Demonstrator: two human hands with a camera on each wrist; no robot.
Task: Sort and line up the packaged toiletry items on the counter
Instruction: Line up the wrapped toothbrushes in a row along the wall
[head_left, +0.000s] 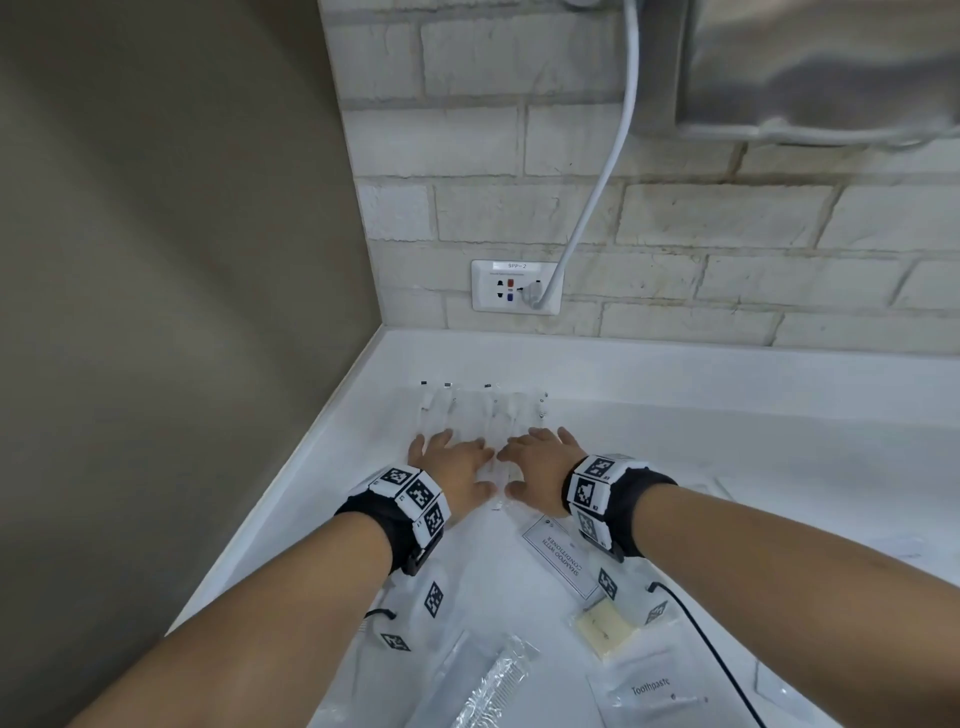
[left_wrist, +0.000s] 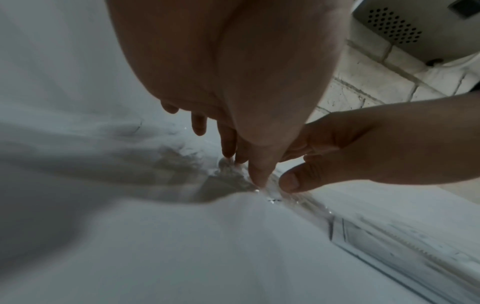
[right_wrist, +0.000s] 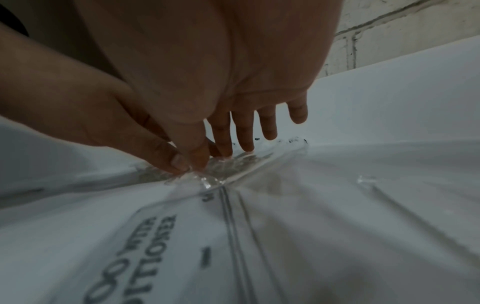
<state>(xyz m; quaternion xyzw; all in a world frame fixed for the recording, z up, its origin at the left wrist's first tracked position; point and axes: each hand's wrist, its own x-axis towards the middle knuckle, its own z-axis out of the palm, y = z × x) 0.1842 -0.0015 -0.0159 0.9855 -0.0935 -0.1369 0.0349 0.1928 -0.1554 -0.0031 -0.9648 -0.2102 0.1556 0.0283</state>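
Hands meet at frame centre: your left hand and right hand lie with fingers straight, flat on the row of clear packets on the white worktop. Neither grip closes on anything. Lower right, the shampoo sachet and toothpaste packet lie loose.

Clear packets lie behind both hands; shampoo sachet lies right of comb packet.
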